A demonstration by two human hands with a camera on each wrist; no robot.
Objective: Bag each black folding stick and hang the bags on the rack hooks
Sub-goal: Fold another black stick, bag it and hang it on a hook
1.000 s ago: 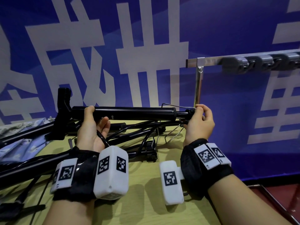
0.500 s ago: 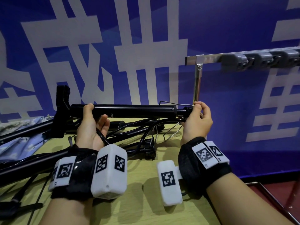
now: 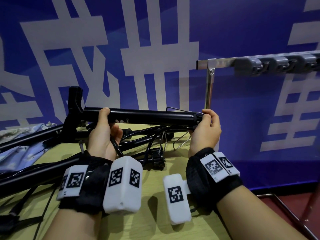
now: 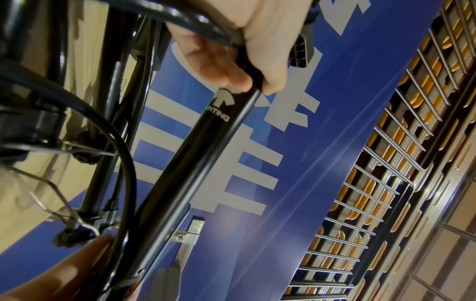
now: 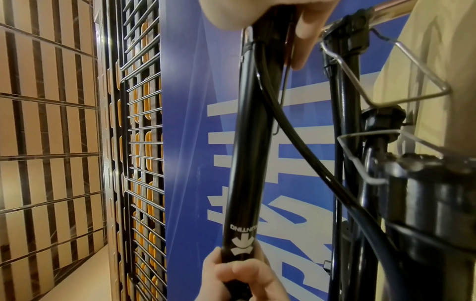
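Observation:
I hold a black folding stick (image 3: pixel 147 116) level above the table, its angled handle (image 3: pixel 74 99) pointing up at the left. My left hand (image 3: pixel 103 129) grips the tube near the handle end, just beside the white logo (image 4: pixel 221 101). My right hand (image 3: pixel 206 125) pinches the thin far end of the stick (image 5: pixel 247 142), where a wire clip sits. A black cord (image 5: pixel 296 142) runs along the tube. More black sticks (image 3: pixel 52 163) lie tangled on the table under my hands. The rack (image 3: pixel 259 64) with grey hooks stands at the upper right.
A blue patterned cloth bag (image 3: pixel 20 153) lies at the table's left edge. The yellow-green table (image 3: pixel 152 231) ends at the right near the rack's steel post (image 3: pixel 209 90). A blue banner (image 3: pixel 242 32) closes off the back. A metal frame (image 3: pixel 285 213) stands low at right.
The view shifted slightly, and both hands with the stick sit a little higher in frame. The grips on the stick are unchanged.

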